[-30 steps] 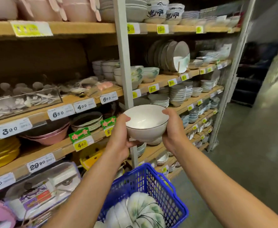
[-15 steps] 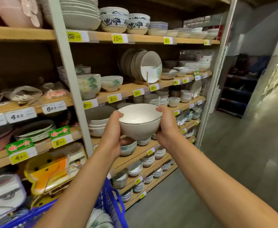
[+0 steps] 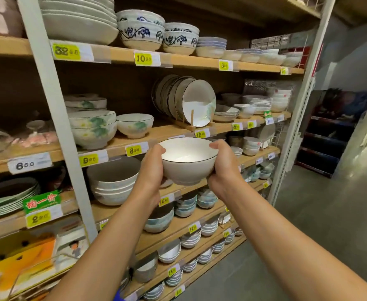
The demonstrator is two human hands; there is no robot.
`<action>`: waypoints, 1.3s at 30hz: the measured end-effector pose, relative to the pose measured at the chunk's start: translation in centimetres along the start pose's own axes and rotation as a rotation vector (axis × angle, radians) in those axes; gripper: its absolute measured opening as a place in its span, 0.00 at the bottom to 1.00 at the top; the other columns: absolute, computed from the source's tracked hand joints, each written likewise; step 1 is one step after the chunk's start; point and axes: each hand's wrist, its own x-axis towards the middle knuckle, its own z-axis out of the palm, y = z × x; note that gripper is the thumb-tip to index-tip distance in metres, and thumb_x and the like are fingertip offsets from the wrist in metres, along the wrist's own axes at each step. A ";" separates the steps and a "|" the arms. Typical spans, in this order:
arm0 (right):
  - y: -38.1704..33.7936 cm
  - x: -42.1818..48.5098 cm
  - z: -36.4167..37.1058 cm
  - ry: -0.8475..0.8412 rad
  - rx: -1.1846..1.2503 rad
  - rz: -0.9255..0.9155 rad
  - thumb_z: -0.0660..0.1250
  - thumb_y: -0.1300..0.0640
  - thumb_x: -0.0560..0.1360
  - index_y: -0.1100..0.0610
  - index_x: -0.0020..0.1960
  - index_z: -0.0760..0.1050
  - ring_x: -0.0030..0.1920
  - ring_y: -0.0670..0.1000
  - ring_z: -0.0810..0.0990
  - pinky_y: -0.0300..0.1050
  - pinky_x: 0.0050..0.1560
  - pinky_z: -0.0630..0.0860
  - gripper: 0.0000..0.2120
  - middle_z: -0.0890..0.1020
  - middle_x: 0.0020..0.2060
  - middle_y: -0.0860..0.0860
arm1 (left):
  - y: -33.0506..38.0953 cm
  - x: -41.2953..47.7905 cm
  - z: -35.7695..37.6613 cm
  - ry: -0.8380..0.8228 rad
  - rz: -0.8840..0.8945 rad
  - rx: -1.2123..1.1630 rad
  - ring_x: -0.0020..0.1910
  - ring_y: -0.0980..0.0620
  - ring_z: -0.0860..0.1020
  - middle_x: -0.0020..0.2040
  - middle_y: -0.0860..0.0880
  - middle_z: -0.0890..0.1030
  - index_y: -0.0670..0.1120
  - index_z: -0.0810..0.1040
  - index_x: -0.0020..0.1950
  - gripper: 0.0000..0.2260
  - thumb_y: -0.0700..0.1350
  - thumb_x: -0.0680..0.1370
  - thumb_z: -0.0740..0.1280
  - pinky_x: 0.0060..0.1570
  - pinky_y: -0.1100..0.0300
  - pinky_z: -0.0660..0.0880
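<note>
Head view: my left hand (image 3: 151, 170) and right hand (image 3: 222, 168) clasp the white bowl (image 3: 189, 164) from either side, upright, raised in front of the middle shelf (image 3: 116, 149). Step, as I judge it: inspecting or reshelving; next needs a level, steady carry onto bare board

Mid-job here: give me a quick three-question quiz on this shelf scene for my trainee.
1. True or false: the left hand and right hand both hold the white bowl.
2. The dark-rimmed plates on the shelf behind the bowl are: A) stacked flat; B) standing on edge in a wooden rack; C) in a basket.
3. Fill in: the held bowl is upright and ____.
Key: 1 true; 2 B; 3 empty.
</note>
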 end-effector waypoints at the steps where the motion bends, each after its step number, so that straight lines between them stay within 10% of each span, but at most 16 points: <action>1: -0.2 1.3 0.4 -0.019 -0.006 0.000 0.59 0.56 0.75 0.56 0.52 0.76 0.45 0.55 0.80 0.45 0.39 0.75 0.10 0.82 0.47 0.55 | 0.0 1.1 0.1 0.008 0.015 -0.009 0.51 0.48 0.77 0.51 0.46 0.80 0.54 0.75 0.49 0.07 0.52 0.76 0.59 0.44 0.54 0.75; 10: -1.4 10.7 5.1 -0.157 0.000 0.028 0.60 0.57 0.74 0.53 0.46 0.74 0.43 0.54 0.80 0.45 0.38 0.78 0.05 0.82 0.41 0.54 | 1.8 10.2 0.7 0.095 0.105 -0.092 0.54 0.49 0.78 0.54 0.47 0.81 0.52 0.76 0.54 0.13 0.53 0.72 0.60 0.48 0.54 0.77; 18: -2.2 16.4 8.4 -0.243 0.013 0.092 0.61 0.56 0.72 0.60 0.61 0.74 0.51 0.59 0.81 0.50 0.43 0.79 0.19 0.81 0.54 0.58 | 4.3 14.0 0.8 0.213 0.166 -0.013 0.49 0.52 0.76 0.52 0.49 0.78 0.54 0.74 0.52 0.08 0.53 0.76 0.58 0.41 0.57 0.74; 26: -3.2 21.9 10.5 -0.501 0.047 0.185 0.60 0.58 0.73 0.57 0.51 0.73 0.43 0.57 0.81 0.45 0.33 0.80 0.08 0.81 0.45 0.56 | 5.7 16.8 1.5 0.322 0.266 0.081 0.54 0.47 0.76 0.58 0.44 0.77 0.51 0.74 0.57 0.13 0.54 0.77 0.58 0.48 0.51 0.76; 30: -4.0 24.5 11.9 -0.611 0.027 0.223 0.60 0.58 0.73 0.58 0.54 0.73 0.48 0.58 0.81 0.47 0.37 0.81 0.11 0.81 0.51 0.58 | 6.4 17.8 2.4 0.385 0.290 0.082 0.51 0.47 0.76 0.57 0.44 0.76 0.49 0.72 0.61 0.16 0.54 0.78 0.57 0.39 0.57 0.76; 39: -4.1 28.3 14.3 -0.711 0.024 0.235 0.60 0.59 0.73 0.57 0.44 0.72 0.43 0.57 0.81 0.55 0.53 0.78 0.03 0.80 0.42 0.57 | 5.7 20.2 4.6 0.570 0.421 0.138 0.58 0.49 0.75 0.59 0.48 0.77 0.53 0.72 0.63 0.30 0.63 0.65 0.58 0.57 0.50 0.75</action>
